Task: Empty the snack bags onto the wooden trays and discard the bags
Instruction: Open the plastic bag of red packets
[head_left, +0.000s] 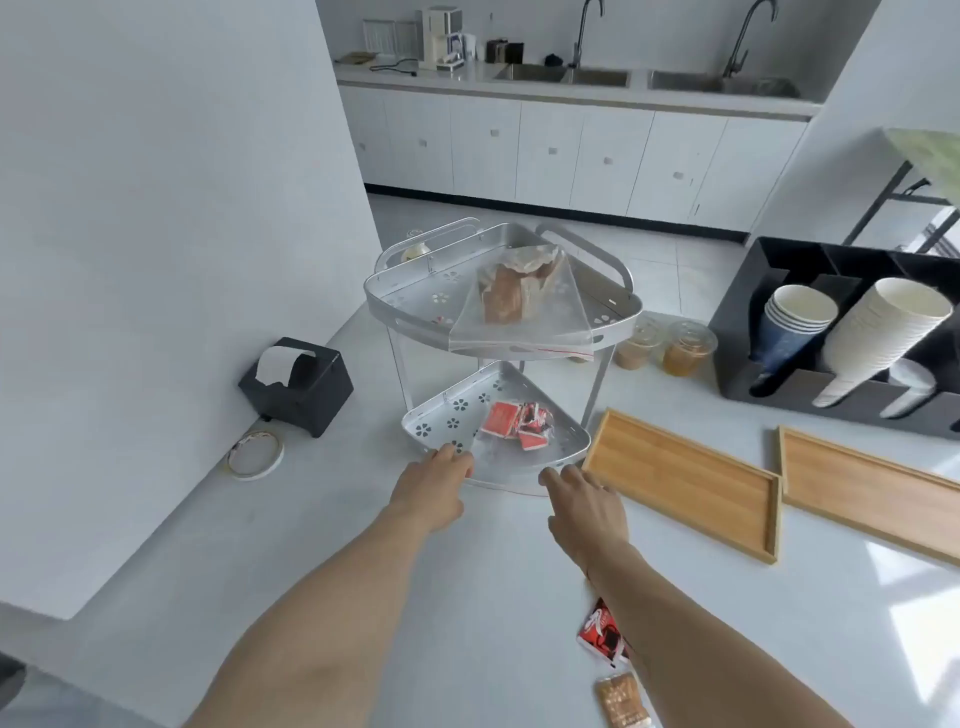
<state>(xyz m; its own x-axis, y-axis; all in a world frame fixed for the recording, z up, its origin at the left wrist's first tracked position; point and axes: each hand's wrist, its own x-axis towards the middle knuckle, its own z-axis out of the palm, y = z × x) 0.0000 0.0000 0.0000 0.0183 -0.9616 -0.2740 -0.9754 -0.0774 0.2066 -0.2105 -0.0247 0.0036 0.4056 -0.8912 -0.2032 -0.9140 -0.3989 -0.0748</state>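
Both hands reach toward a silver two-tier perforated metal corner rack on the white worktop. Left hand at lower shelf rim, fingers curled over the edge; can't tell its grip. Right hand just beside the rim, fingers loosely spread, holding nothing. Clear zip bag w/ red snack packets lies on lower shelf; clear zip bag w/ brown snacks on top shelf. Two empty rectangular wooden trays lie right of rack. Packet print unreadable.

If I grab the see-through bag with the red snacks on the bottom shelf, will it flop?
Probably. The clear bag looks thin and crinkled, so it should sag. Its few small red packets suggest it's light, and they'd likely slide to the lowest corner.
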